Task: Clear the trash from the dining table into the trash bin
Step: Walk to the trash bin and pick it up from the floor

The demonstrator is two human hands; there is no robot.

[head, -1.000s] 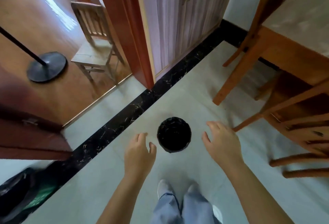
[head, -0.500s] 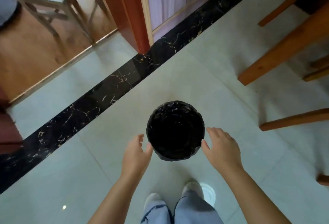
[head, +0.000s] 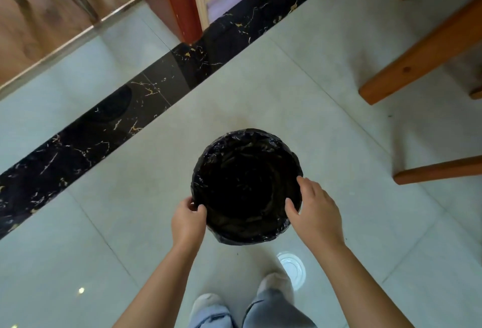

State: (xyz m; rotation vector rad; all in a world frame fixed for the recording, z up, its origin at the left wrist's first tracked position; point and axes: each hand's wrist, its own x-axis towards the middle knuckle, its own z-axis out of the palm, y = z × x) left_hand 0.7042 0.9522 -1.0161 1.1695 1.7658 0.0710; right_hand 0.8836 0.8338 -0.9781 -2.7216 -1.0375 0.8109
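Crinkled, glossy black plastic is being shown lining the trash bin (head: 246, 186). Pale floor tiles (head: 104, 236) are being seen as smooth and reflective, the dark marble strip (head: 146, 108) polished, the chair legs (head: 417, 56) matt wood.

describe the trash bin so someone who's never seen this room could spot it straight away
Find the black marble strip that crosses the pale tiled floor on a slant. On the tiles just near of it, left of the wooden furniture legs, stands the trash bin: round, open-topped, lined with a crinkled black bag. It is the only black round thing on the pale tiles, and the left hand and right hand touch its near rim.
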